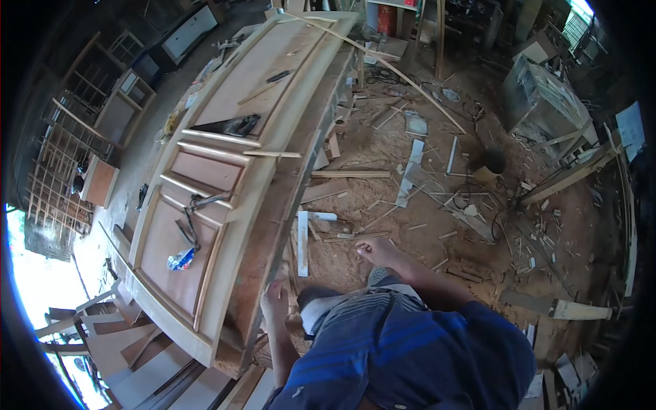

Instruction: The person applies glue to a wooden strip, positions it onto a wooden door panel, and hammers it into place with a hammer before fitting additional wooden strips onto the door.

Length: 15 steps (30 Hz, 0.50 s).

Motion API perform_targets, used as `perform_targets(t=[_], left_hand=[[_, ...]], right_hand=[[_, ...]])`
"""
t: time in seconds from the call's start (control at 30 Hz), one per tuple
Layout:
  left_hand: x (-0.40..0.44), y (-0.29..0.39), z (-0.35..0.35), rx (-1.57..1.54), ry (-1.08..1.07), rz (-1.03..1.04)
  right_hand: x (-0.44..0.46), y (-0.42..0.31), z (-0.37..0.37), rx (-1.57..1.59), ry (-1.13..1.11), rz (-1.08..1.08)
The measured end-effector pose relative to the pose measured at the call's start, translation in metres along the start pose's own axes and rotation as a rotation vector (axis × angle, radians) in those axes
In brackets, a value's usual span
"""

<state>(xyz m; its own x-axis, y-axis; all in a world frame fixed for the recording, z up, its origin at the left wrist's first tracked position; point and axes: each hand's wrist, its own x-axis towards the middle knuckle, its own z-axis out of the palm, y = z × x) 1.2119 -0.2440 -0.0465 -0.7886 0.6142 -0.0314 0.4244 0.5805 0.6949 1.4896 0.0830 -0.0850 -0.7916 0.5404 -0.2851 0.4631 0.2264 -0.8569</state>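
Note:
My left hand [275, 301] hangs beside the near edge of the workbench [273, 246], its fingers loosely bent and apart, with nothing visible in them. Over the littered floor, my right hand [377, 251] has its fingers curled in; whether something small is inside cannot be made out. On the bench lies a large panelled wooden door [236, 225] with raised mouldings. A dark, wedge-shaped tool [232, 126], a dark metal tool [188, 229], a blue-and-red packet [180, 260] and a short dark tool [278, 76] rest on it. A thin wood strip [273, 154] crosses its edge.
Offcuts [350, 174], shavings and an L of white strips [303, 242] litter the floor. A long thin batten [410, 80] slants from the door's far end to the ground. Boards [154, 369] are stacked at lower left; a large box [547, 96] stands at right.

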Motion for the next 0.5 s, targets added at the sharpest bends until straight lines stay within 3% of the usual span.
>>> perform_targets(t=[0.07,0.13,0.23,0.33,0.43,0.5], left_hand=[[0.007,0.008,0.046,-0.049,-0.125,-0.019],[0.009,-0.011,0.082,0.192,-0.349,-0.156],[0.01,-0.041,0.114,0.483,-0.699,-0.297],[0.019,-0.053,0.132,0.58,-0.952,-0.394],[0.068,-0.041,0.181,0.6,-1.082,-0.405],[0.118,-0.023,0.226,0.608,-1.129,-0.36]], right_hand=[[-0.018,0.005,-0.047,-0.04,-0.026,0.003],[-0.04,-0.005,-0.101,-0.161,-0.116,-0.03],[-0.055,0.061,-0.152,-0.45,-0.313,-0.275],[-0.058,0.09,-0.219,-0.475,-0.344,0.03],[-0.038,0.125,-0.275,-0.44,-0.053,0.107],[-0.014,0.122,-0.315,-0.402,0.063,0.298]])
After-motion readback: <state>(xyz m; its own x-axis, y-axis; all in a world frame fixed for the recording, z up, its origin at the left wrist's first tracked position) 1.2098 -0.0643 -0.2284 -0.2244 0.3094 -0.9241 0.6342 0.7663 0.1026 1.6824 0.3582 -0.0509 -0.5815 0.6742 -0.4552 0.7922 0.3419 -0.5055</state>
